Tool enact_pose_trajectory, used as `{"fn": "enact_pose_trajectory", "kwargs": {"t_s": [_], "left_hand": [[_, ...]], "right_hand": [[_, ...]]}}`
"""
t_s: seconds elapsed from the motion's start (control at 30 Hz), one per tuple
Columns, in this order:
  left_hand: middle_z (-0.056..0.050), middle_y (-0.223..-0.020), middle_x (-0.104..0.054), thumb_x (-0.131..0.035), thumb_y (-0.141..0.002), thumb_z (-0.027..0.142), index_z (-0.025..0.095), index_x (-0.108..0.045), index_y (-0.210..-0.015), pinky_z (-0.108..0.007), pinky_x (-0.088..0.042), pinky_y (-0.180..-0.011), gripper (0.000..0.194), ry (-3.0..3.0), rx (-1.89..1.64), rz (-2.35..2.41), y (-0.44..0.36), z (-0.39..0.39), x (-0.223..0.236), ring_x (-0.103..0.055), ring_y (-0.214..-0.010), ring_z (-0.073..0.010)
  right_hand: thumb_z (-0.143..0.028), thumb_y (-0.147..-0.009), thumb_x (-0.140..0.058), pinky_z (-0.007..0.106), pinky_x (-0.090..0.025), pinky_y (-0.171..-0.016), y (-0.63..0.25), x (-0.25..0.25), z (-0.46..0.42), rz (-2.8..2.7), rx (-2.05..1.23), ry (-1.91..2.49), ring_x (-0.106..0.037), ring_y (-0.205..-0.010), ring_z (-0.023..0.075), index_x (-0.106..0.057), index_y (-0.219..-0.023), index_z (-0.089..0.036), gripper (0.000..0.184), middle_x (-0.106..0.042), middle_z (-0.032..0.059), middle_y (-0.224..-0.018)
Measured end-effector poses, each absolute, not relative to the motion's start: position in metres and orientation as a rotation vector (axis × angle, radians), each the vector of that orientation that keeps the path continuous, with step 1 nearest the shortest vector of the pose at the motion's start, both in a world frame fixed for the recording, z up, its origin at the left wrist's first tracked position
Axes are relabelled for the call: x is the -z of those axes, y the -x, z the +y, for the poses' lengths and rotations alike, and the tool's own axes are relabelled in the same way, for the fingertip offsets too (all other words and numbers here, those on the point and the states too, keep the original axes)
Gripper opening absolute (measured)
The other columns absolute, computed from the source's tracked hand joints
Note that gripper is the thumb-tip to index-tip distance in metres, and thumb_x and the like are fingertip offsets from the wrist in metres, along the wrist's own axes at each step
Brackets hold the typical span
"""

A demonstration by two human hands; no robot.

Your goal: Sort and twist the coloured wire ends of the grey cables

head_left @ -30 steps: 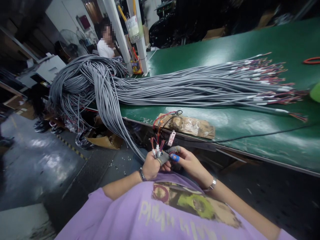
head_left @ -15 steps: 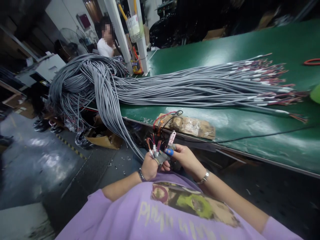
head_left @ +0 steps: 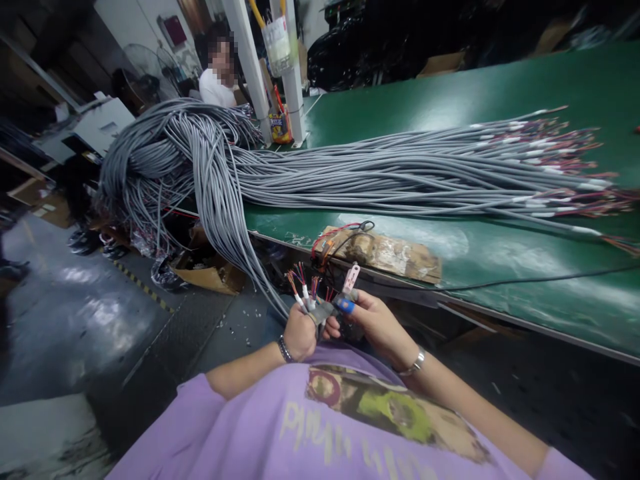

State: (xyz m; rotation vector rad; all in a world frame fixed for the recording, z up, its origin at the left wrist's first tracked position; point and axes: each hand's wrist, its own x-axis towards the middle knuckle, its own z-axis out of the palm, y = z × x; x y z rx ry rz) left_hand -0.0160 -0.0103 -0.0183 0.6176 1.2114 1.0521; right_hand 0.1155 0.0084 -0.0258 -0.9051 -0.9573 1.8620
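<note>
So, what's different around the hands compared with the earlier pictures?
The wire ends above the left hand lean further left. The right hand has risen slightly. The view has swung left, so the green bench sits further right. The left hand still grips gray cables; no clear grab or release shows.

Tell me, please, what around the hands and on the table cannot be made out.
All in the head view:
- Right hand: whether its fingertips pinch a wire; too small and dark.
- Held cables: gripped parts, hidden by the left hand.
- Pale strip: its marks, too small.
- Black cord: right end, cut off by the edge.
</note>
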Motion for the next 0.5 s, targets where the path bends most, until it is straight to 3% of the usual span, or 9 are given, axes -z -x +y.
{"fn": "enact_pose_trajectory", "kwargs": {"t_s": [0.17,0.5], "left_hand": [[-0.001,-0.042,-0.059,-0.077,-0.049,0.061,0.016,-0.054,-0.057,-0.019,-0.032,-0.034,0.051,-0.645,-1.036,1.225,0.015,-0.011,0.020,-0.052,-0.032,-0.0114],[-0.001,-0.043,-0.060,-0.076,-0.051,0.064,0.016,-0.054,-0.061,-0.018,-0.031,-0.034,0.053,-0.690,-1.055,1.241,0.013,-0.012,0.024,-0.054,-0.035,-0.0120]], "right_hand": [[-0.050,-0.068,-0.075,0.029,-0.040,-0.052,-0.114,0.021,0.011,-1.011,-1.879,0.936,-0.053,-0.048,0.0134,-0.059,-0.080,-0.019,0.037,-0.058,-0.0038,-0.052],[-0.048,-0.076,-0.069,0.029,-0.043,-0.048,-0.108,0.013,0.006,-0.967,-1.906,0.850,-0.053,-0.042,0.0132,-0.048,-0.075,-0.021,0.033,-0.054,-0.0066,-0.047]]}}
